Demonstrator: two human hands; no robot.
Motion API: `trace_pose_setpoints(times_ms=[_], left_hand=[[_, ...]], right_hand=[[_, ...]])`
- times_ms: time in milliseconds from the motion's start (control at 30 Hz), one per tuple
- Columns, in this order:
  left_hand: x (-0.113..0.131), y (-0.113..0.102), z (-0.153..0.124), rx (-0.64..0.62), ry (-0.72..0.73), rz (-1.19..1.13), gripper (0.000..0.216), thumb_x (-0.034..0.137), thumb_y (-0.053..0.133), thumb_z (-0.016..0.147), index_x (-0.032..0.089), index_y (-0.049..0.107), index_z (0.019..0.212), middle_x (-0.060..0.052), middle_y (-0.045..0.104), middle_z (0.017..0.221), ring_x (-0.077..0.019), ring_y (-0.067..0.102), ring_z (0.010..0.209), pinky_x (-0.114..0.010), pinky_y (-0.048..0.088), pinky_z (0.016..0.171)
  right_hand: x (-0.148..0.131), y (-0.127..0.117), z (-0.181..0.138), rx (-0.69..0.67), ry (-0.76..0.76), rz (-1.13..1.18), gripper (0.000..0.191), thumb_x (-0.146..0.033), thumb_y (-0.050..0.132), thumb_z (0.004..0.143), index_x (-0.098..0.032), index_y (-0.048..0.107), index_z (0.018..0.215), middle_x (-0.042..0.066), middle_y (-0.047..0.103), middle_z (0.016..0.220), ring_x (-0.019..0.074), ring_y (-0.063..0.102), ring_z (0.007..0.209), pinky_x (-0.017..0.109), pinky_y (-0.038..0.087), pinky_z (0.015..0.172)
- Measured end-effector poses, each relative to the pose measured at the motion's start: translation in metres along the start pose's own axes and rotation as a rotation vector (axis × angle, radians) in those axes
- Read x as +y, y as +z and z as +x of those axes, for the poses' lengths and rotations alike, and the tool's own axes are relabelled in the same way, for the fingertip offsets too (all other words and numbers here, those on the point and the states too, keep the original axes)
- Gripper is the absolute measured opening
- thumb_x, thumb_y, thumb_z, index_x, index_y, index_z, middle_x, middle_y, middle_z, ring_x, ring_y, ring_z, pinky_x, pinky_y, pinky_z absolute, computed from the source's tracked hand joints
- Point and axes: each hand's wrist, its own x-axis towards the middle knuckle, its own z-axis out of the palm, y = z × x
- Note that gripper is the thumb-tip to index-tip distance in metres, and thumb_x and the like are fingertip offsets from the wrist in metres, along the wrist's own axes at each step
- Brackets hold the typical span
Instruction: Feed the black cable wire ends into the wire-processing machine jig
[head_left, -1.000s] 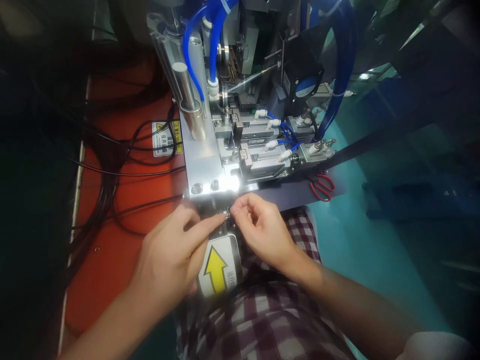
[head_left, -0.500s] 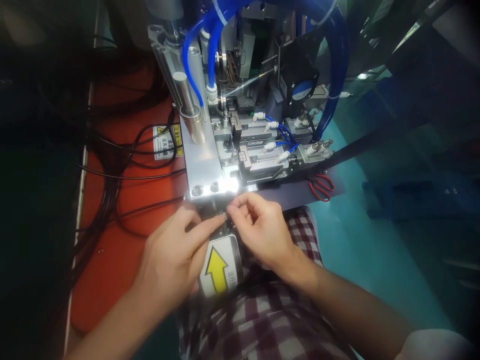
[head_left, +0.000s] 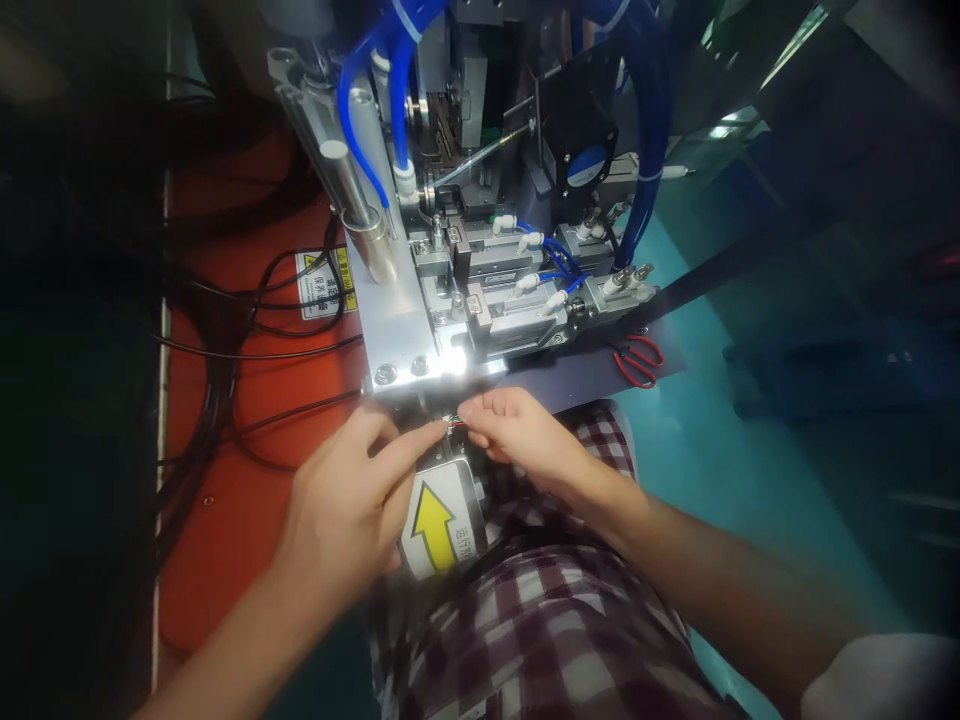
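Thin wires (head_left: pixel 460 421), one of them red, are pinched between the thumb and forefinger of my right hand (head_left: pixel 529 435). They meet a small pale piece (head_left: pixel 449 421) at the front of the machine, too small to make out clearly. My left hand (head_left: pixel 341 500) lies along the left side of a block with a yellow arrow label (head_left: pixel 435 525). Its thumb stretches out to the small pale piece, apart from the bent forefinger; its other fingers are mostly hidden. Just beyond both hands is the bright metal plate (head_left: pixel 397 335) with bolts in its front edge.
Behind the plate stand metal cylinders (head_left: pixel 517 320) with white fittings and blue air hoses (head_left: pixel 645 200). Red-handled snips (head_left: pixel 639 362) lie on a dark mat to the right. Black cables (head_left: pixel 217 370) run across the orange surface (head_left: pixel 225 560) on the left.
The view has shifted slightly, so the machine sits a little further left. My right hand's fingers have closed up more, and the wires between them now show. My left hand stays nearly in place.
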Motion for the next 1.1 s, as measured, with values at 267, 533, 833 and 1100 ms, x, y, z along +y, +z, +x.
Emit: trace_pose_setpoints(times_ms=[267, 533, 833, 1100], left_hand=[[0.003, -0.002, 0.004, 0.038, -0.054, -0.121, 0.025, 0.01, 0.049, 0.094, 0.015, 0.07, 0.105, 0.0, 0.052, 0.077, -0.0112, 0.058, 0.068, -0.021, 0.046, 0.058], [-0.006, -0.007, 0.004, -0.055, 0.074, -0.058, 0.032, 0.007, 0.043, 0.093, 0.015, 0.069, 0.11, -0.006, 0.059, 0.091, -0.0165, 0.06, 0.083, -0.026, 0.052, 0.07], [-0.001, -0.011, 0.007, -0.057, 0.11, 0.146, 0.034, 0.008, 0.044, 0.09, 0.017, 0.073, 0.108, -0.008, 0.062, 0.086, -0.0234, 0.056, 0.083, -0.034, 0.049, 0.065], [-0.006, -0.012, 0.006, -0.085, 0.084, 0.094, 0.034, 0.012, 0.044, 0.093, 0.02, 0.073, 0.108, -0.006, 0.061, 0.083, -0.0196, 0.057, 0.081, -0.032, 0.052, 0.068]], right_hand=[[0.026, 0.01, -0.001, 0.11, -0.225, -0.021, 0.037, -0.049, 0.047, 0.095, -0.021, 0.044, 0.072, -0.007, 0.046, 0.057, 0.0083, 0.039, 0.046, 0.023, 0.031, 0.047], [0.024, 0.015, -0.003, 0.261, -0.473, -0.256, 0.022, -0.031, 0.044, 0.096, -0.022, 0.043, 0.076, -0.004, 0.045, 0.065, 0.0123, 0.042, 0.059, 0.027, 0.035, 0.06], [0.032, 0.021, 0.004, 0.154, -0.343, 0.128, 0.031, -0.048, 0.052, 0.09, -0.023, 0.041, 0.074, -0.008, 0.04, 0.059, 0.0092, 0.036, 0.05, 0.024, 0.03, 0.05], [0.031, 0.016, 0.003, 0.132, -0.348, 0.078, 0.034, -0.048, 0.046, 0.094, -0.022, 0.042, 0.072, -0.007, 0.042, 0.059, 0.0099, 0.038, 0.052, 0.024, 0.033, 0.053]])
